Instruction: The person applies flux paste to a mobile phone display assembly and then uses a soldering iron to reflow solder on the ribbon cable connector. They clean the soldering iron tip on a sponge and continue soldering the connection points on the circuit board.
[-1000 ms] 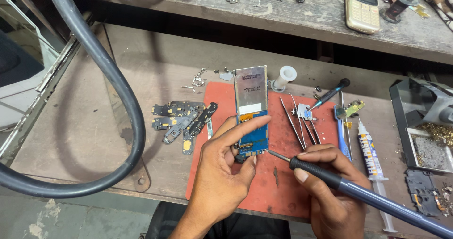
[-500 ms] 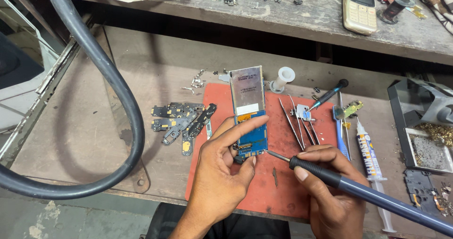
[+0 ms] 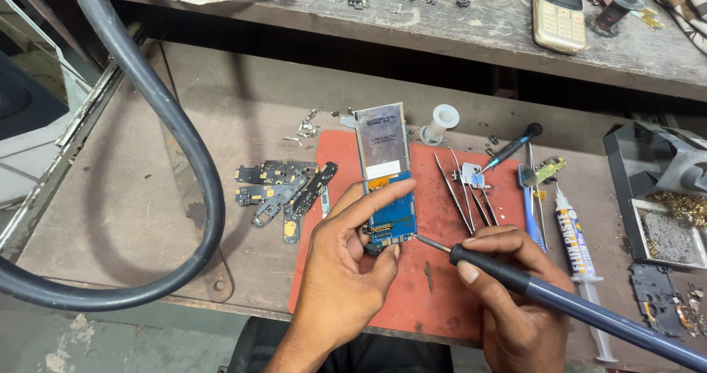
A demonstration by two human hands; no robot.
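Head view: little has changed since a moment ago; the soldering iron (image 3: 560, 296) tip stays at the blue circuit board's (image 3: 390, 215) lower right corner. The left hand (image 3: 346, 277) pinches that board over the red mat (image 3: 434, 270) on the counter (image 3: 147, 196). The right hand (image 3: 515, 299) is closed round the iron, whose handle runs out of frame. The solder joint is too small to make out.

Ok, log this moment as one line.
left hand: holds blue circuit board | right hand: soldering iron, tip at board edge | red mat underneath
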